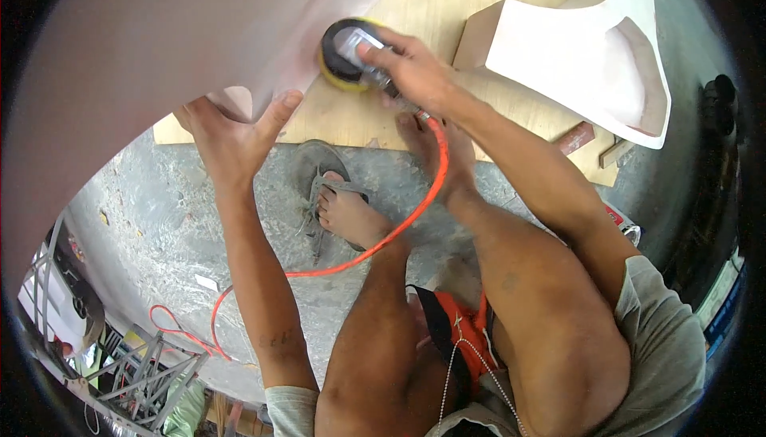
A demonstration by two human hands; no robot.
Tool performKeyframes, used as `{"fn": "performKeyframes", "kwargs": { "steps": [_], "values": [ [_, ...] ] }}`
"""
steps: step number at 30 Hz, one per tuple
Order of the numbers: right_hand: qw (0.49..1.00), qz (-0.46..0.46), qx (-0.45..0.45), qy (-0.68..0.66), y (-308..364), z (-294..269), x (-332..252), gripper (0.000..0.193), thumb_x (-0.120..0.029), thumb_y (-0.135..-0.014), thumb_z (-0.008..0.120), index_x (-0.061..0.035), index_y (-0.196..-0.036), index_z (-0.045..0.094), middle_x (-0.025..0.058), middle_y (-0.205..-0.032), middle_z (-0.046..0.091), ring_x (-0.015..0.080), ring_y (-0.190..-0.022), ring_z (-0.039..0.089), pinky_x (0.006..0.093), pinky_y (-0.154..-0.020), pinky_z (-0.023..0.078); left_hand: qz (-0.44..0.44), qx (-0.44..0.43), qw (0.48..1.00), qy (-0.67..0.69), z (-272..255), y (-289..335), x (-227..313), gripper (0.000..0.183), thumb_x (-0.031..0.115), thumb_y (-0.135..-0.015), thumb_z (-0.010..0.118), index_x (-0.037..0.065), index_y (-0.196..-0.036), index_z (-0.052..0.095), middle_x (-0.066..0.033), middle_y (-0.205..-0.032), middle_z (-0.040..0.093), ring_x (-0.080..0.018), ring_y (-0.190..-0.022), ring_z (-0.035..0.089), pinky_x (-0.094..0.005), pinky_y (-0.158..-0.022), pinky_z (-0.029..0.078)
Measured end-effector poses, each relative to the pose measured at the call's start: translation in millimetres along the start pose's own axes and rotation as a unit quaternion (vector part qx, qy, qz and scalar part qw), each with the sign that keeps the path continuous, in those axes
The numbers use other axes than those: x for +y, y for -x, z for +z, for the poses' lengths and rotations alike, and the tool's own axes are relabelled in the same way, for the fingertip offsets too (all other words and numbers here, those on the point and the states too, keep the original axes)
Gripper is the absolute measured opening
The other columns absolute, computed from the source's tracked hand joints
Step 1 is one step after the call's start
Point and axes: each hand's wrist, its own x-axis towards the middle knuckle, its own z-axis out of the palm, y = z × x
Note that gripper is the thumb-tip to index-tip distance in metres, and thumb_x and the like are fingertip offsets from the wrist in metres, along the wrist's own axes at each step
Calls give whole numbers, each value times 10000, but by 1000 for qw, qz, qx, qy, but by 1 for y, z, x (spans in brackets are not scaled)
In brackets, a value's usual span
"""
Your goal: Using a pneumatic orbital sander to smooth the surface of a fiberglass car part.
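A large, curved, pinkish-grey moulded panel [175,30] fills the upper left. My left hand [231,138] grips its lower edge, thumb stretched along the near side and most fingers hidden behind it. An air sander [345,52] with a round black body and yellow pad rim is in my right hand [419,74], fingers wrapped round its grip. The pad stands on edge beside the panel's right side; whether it touches cannot be made out. An orange air hose [439,162] runs from the grip down between my legs and leftward.
Below lies a plywood board [519,106] on the concrete floor [263,197]. A white moulded part [558,46] rests at the upper right, near a reddish block [576,138] and a small wooden piece [614,153]. A metal lattice frame [148,389] stands lower left.
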Motion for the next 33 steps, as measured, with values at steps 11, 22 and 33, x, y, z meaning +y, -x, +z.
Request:
{"fn": "performKeyframes", "kwargs": {
  "steps": [11,22,33],
  "values": [
    [999,-4,28,-33,-21,-3,-3,384,-308,-1025,606,-27,-1286,626,60,-891,664,143,-629,589,295,-513,514,-56,14,993,107,9,-2,-5,864,399,-753,920,-43,-1373,512,-204,-1353,491,-336,-1281,507,-455,-1106,394],
    [1000,25,14,12,-16,-1,-3,550,-361,-1016,628,-88,-1483,523,92,-890,681,157,-560,611,325,-524,531,-70,-1,977,203,13,-4,-5,816,351,-772,911,-32,-1375,516,-191,-1349,511,-328,-1276,517,-443,-1109,395],
    [998,-6,68,0,-24,-5,-6,590,-356,-1017,622,-74,-1513,469,90,-827,664,156,-576,621,323,-526,547,-86,7,983,161,14,0,-8,862,370,-771,917,-40,-1406,502,-205,-1396,504,-328,-1302,510,-451,-1119,392]
  ]
}}
